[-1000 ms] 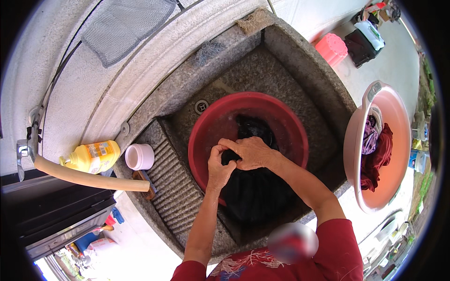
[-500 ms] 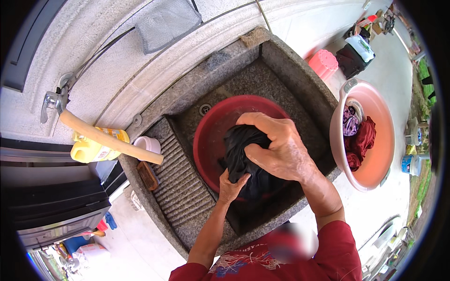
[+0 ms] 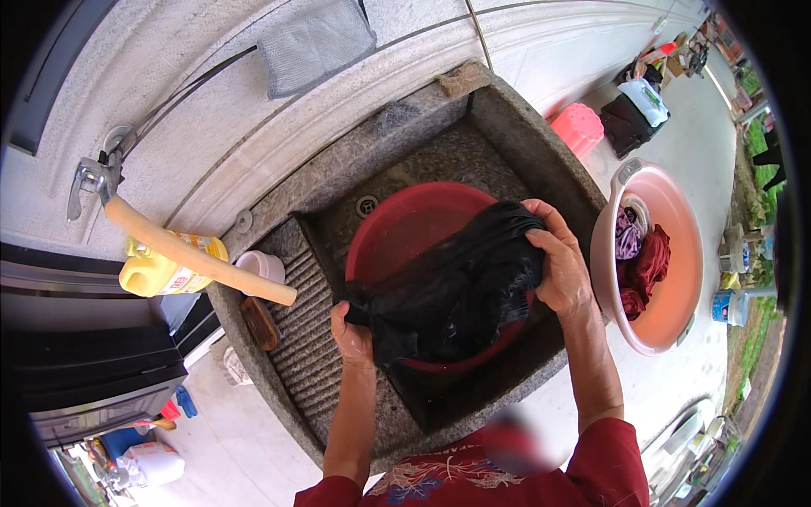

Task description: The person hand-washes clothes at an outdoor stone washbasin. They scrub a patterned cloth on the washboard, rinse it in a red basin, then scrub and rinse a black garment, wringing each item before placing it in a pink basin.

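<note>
A wet black cloth garment is stretched out between my two hands, above a red basin. My left hand grips its left end near the ribbed washboard. At the upper right end, my right hand pinches the bunched fabric between thumb and fingers. The basin stands in a grey stone sink, and the garment hides much of it. Which kind of garment it is, I cannot make out.
To the right stands a pink tub holding dark red clothes and a purple patterned cloth. A tap with a beige hose reaches over the washboard. Beside it are a yellow jug, a white cup and a wooden brush.
The black garment was bunched between my hands and is now spread wide. My left hand has moved left, and my right hand has moved right and turned.
</note>
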A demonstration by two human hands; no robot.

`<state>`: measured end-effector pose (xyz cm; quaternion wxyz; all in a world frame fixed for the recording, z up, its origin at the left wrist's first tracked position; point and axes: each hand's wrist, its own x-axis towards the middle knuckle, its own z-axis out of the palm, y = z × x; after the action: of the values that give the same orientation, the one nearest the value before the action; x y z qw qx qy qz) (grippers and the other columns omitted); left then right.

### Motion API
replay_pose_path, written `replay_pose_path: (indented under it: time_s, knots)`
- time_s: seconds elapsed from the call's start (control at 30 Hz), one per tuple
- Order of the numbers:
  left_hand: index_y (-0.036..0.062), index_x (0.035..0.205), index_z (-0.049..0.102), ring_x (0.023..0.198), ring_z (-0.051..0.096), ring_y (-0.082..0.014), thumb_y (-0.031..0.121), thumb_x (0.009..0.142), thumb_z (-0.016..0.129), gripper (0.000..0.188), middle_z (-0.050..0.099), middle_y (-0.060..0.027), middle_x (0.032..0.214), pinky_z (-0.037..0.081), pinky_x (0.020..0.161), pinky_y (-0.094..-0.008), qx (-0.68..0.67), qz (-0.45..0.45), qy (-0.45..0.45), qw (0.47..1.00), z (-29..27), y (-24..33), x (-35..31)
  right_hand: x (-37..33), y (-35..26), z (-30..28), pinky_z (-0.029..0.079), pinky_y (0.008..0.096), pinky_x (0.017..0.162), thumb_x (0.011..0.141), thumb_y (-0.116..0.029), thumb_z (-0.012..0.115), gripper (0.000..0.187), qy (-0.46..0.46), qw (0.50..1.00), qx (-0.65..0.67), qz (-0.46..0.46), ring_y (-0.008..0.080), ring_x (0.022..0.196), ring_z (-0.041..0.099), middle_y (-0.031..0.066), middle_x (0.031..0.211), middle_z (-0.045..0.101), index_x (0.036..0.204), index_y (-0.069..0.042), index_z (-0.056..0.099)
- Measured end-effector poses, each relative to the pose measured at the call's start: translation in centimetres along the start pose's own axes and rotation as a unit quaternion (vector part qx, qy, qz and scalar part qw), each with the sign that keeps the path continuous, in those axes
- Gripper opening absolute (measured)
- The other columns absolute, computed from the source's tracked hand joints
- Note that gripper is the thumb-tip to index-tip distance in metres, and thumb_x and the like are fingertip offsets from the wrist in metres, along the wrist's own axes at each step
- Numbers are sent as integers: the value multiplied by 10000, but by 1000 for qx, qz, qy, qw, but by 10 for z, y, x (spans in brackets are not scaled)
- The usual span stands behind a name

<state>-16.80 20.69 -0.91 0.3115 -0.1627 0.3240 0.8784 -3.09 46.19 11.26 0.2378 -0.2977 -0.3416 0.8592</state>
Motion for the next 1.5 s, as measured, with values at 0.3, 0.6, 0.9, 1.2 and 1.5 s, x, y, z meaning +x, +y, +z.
replay_pose_path:
  time_s: [0.3, 0.6, 0.9, 1.2, 1.5]
  knots:
    - [-42, 1310, 344, 1112, 507, -349, 263, 880, 621, 596, 496, -188, 1245, 397, 953, -402, 569, 164, 191, 783, -46, -112, 115, 116, 183, -87, 382, 542, 841, 765, -390, 701, 687, 22, 488, -853, -186, 356, 1109, 473, 129, 1285, 453, 1360, -223, 402]
    - [-15, 1138, 590, 1189, 490, -352, -15, 760, 565, 380, 554, -199, 1223, 501, 871, -426, 823, -6, -14, 568, -69, -112, 131, 152, 225, -117, 432, 527, 782, 652, -235, 705, 614, -70, 559, -813, -146, 342, 1010, 528, 148, 1153, 528, 1242, -158, 551]
    - [114, 1324, 483, 1275, 398, -280, 618, 865, 488, 681, 455, -81, 1381, 261, 1105, -457, -10, -167, -7, 986, -11, -88, 107, 71, 191, -30, 473, 452, 811, 671, -56, 575, 354, -64, 839, -522, -140, 371, 932, 585, 156, 992, 595, 1025, -73, 575]
    - [112, 1270, 516, 1212, 468, -277, 517, 917, 453, 540, 525, -89, 1295, 333, 1062, -444, -12, -175, -121, 977, -43, -92, 51, 12, 198, 36, 448, 422, 539, 702, -322, 723, 294, -102, 709, -627, -307, 263, 596, 571, 67, 661, 530, 657, -118, 516]
    - [101, 1267, 501, 1182, 512, -249, 449, 962, 376, 480, 546, -78, 1258, 405, 1021, -412, -101, -209, -94, 968, -40, -91, 39, 42, 188, 20, 517, 454, 545, 840, -346, 602, 343, -85, 762, -610, -200, 384, 590, 622, 193, 649, 617, 656, -61, 555]
